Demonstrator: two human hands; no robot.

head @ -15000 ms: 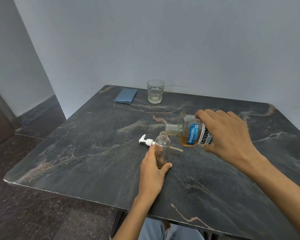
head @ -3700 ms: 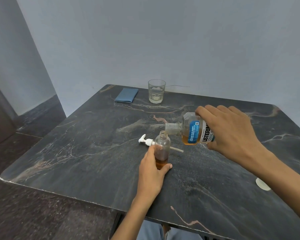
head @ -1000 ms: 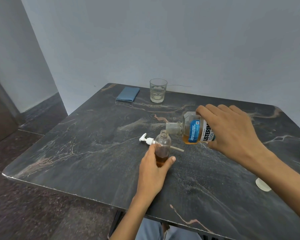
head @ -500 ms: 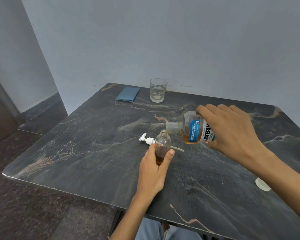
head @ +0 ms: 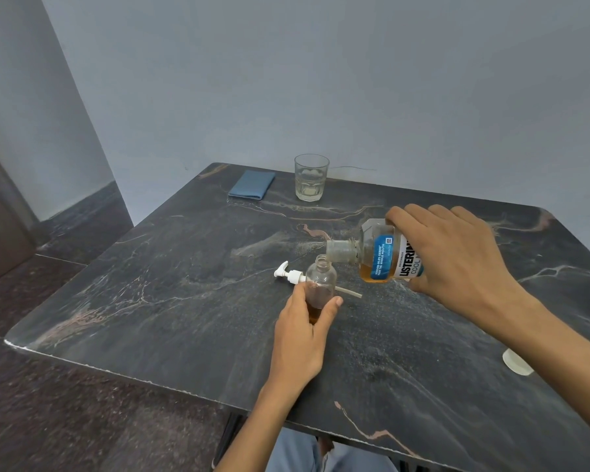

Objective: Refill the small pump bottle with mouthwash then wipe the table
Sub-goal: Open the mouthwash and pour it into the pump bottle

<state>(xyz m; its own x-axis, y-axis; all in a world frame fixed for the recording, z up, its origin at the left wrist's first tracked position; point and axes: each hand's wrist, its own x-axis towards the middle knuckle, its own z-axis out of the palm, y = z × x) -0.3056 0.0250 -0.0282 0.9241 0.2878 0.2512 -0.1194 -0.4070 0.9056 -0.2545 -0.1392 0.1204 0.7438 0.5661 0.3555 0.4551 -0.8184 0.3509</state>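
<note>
While left hand (head: 300, 335) grips pump bottle (head: 321, 284) | right hand (head: 457, 264) grips mouthwash (head: 378, 257) | pump head (head: 290, 274) behind.

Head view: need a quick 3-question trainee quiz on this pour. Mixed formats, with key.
1. True or false: the pump head is screwed onto the small bottle.
2. Which hand tilts the mouthwash bottle? A left hand B right hand
3. Fill in: the blue cloth lies beside the ____ at the table's far edge.

Key: 1 false, it lies on the table behind the bottle; 2 B; 3 glass.
</note>
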